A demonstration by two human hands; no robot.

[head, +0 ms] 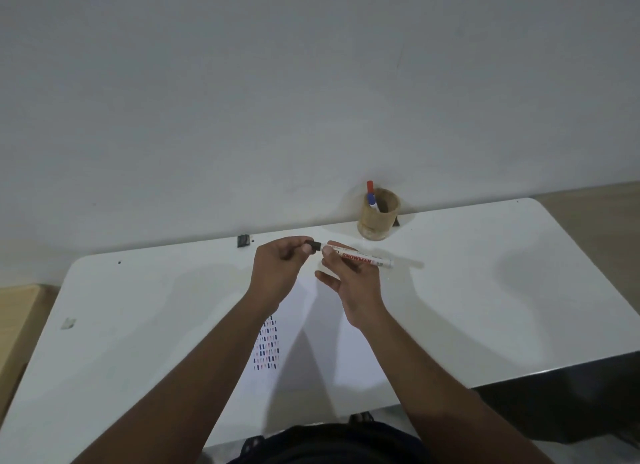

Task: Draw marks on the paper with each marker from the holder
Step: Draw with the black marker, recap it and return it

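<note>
The marker [360,258] lies nearly level at mid-frame above the bench [485,290], its long axis running left to right. The right hand [349,283] has its grip closed round the barrel; the left hand [280,266] pinches the black cap [314,247] at the left end. Whether the cap is seated cannot be told. The paper [311,342] lies below, toward the lower centre; the holder [378,215] stands beyond, upper right.

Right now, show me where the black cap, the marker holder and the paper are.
black cap [314,247], head view, on the cap's side, pinched by the left hand.
marker holder [375,221], head view, on its front wall.
paper [346,342], head view, on a bare white part.
</note>
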